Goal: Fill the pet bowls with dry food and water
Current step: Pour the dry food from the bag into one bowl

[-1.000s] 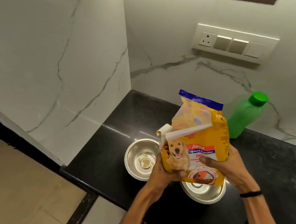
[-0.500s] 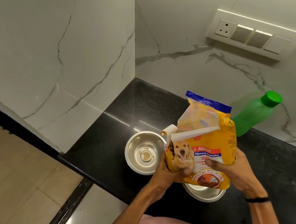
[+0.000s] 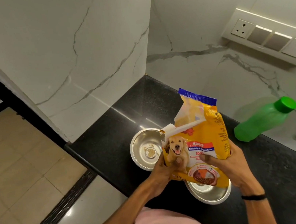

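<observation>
- Two hands hold one yellow dog-food bag. The left hand (image 3: 162, 175) curls its fingers round the lower left edge, thumb on the printed puppy. The right hand (image 3: 230, 166) wraps the lower right edge, thumb across the front.
- The bag (image 3: 203, 138) is upright, held over the near bowl (image 3: 211, 196), which it partly hides. A white clip (image 3: 184, 127) lies across its front near the top, and the top left corner looks torn.
- The creased bag is probably soft and fairly light. It would likely sag if pinched at the top, so a hold low on both sides suits tipping it.
- The far bowl (image 3: 137, 151), steel, sits just left of the bag on the black tabletop (image 3: 286, 168). Whether the mark at its bottom is food or a reflection is unclear.
- A capped green bottle (image 3: 263, 119) stands at the far right, near the marble wall.
</observation>
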